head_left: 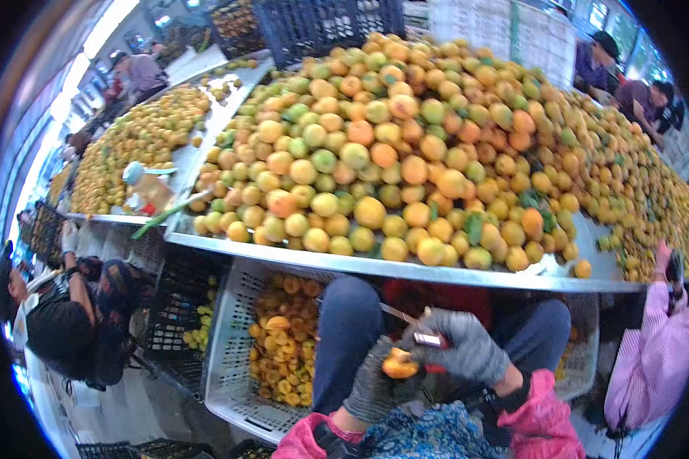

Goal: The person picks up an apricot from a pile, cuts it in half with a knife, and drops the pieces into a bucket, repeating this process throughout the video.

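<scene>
My left hand (pixel 373 389), in a dark grey glove, is closed around an orange apricot (pixel 400 363) above my lap. The fruit looks cut, though the glove covers part of it. Just to its right, my right hand (pixel 471 348), in a lighter grey glove, grips a knife (pixel 430 339) with a dark reddish handle. A thin blade extends up and to the left from that hand, over the held fruit. Both hands are between my knees, below the metal table edge (pixel 406 269).
A large heap of apricots (pixel 383 157) covers the table ahead. Beside my left knee, a white crate (pixel 226 367) holds opened apricots; a black crate (pixel 177 306) stands beyond it. A plastic bottle (pixel 149 187) is at left. Other people sit on both sides, one in a pink sleeve (pixel 654 344).
</scene>
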Demonstrator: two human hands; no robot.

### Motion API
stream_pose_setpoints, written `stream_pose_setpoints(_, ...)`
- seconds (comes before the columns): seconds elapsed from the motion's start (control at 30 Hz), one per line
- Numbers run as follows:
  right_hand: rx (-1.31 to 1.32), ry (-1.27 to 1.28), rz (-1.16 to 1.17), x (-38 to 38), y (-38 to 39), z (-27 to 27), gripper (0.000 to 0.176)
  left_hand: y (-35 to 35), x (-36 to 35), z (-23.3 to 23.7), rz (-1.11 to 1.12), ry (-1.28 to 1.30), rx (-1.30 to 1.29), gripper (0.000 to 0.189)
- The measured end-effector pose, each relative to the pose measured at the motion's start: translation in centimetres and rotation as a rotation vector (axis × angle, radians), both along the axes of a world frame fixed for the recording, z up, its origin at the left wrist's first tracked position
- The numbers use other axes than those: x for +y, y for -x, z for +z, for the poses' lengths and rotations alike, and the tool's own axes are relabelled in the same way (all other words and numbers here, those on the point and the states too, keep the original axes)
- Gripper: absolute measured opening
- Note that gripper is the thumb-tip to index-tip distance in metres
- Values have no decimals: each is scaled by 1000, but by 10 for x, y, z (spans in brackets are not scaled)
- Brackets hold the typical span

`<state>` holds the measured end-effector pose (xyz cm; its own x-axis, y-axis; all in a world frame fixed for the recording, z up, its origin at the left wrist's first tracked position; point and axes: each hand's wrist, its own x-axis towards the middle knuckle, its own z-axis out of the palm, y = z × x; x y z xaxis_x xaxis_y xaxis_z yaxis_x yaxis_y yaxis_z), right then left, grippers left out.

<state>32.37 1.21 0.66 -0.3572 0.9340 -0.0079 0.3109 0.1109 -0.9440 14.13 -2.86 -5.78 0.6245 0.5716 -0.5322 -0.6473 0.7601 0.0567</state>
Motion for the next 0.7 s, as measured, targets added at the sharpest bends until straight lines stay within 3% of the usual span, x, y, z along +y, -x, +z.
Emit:
stream_pose_setpoints(0.03, -15, -160, 60, -3, 2, -8, 33, 1, 4, 12, -35, -71, 29, 49)
stream_pose_setpoints(0.1, -64, -64, -30, -12, 14, 6, 29, -7, 2, -7, -73, -166, 241, 45)
stream_pose_setpoints(0.17, -103, -71, -56, -15, 11, -7, 21, -10, 10, 53, -55, -102, 264, 43)
stream_pose_setpoints(0.2, -170, -199, -58, -15, 13, -8, 17, -10, 11, 78, -56, -90, 261, 45)
stream_pose_setpoints(0.27, -32, -89, -147, -28, 14, -11, 31, -6, 5, 102, -45, -87, 178, 47)
stream_pose_setpoints(0.3, 79, -101, -192, -33, 14, -17, 28, -8, 3, 118, -10, -62, 112, 44)
stream_pose_setpoints(0.37, 42, -272, -100, -31, 17, -2, 21, -7, -4, 99, 56, -173, 210, 42)
stream_pose_setpoints(0.43, 79, -177, -69, -36, 22, 7, 20, -10, -6, 91, 103, -257, 307, 40)
stream_pose_setpoints(0.5, 81, -246, -15, -38, 25, 1, 16, -12, -8, 90, 41, -199, 467, 37)
stream_pose_setpoints(0.57, 353, 63, -124, -44, 31, 1, 13, -16, -12, 73, 124, -284, 516, 33)
stream_pose_setpoints(0.7, 357, 154, -181, -51, 36, 14, 13, -21, -14, 50, 186, -443, 678, 29)
